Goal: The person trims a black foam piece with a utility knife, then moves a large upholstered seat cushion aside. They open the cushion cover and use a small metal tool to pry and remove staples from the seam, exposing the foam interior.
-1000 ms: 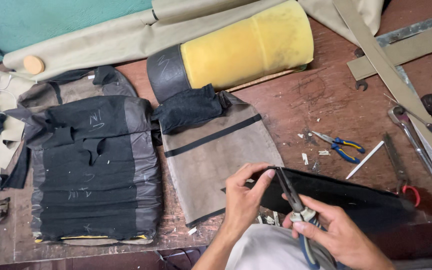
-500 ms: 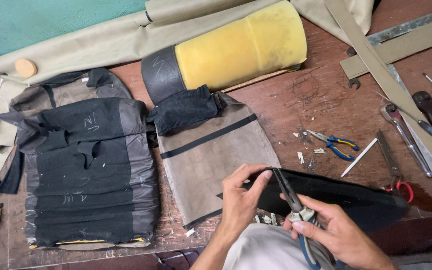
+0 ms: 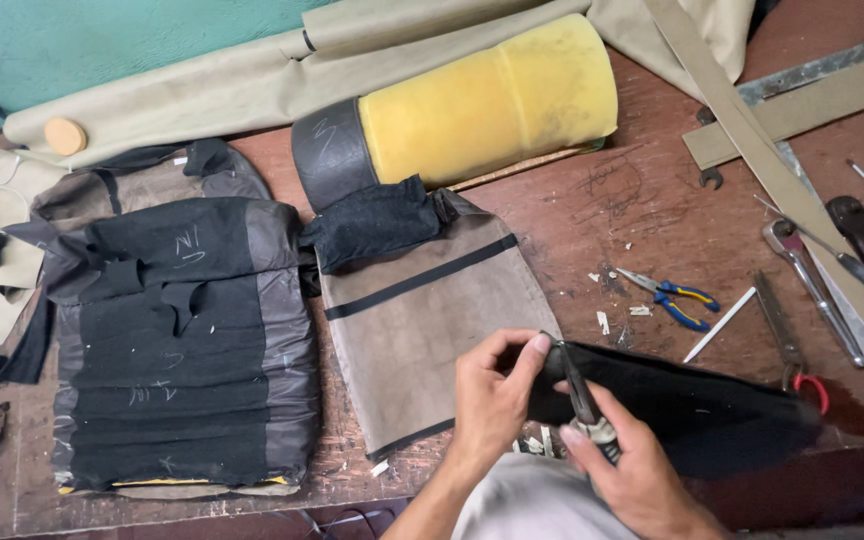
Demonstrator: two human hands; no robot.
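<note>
My left hand (image 3: 492, 395) pinches the near end of a long black fabric-covered piece (image 3: 692, 410) that lies across the front of the wooden table (image 3: 632, 215). In my right hand (image 3: 632, 475) is a pair of pliers (image 3: 584, 395), its jaws on the edge of the black piece right next to my left fingers. The handles are mostly hidden in my palm. A tan seat cover with a black stripe (image 3: 422, 310) lies just left of my hands.
A black and grey seat cover (image 3: 182, 350) lies at the left. A yellow foam roll (image 3: 482, 105) sits at the back on beige cloth (image 3: 252, 85). Blue-handled pliers (image 3: 672, 295), red-handled cutters (image 3: 787, 340), wrenches (image 3: 812, 280) and a white stick (image 3: 720, 324) lie at the right.
The view has drifted slightly. My hands stay on the black piece, and the pliers have shifted a little along its edge.
</note>
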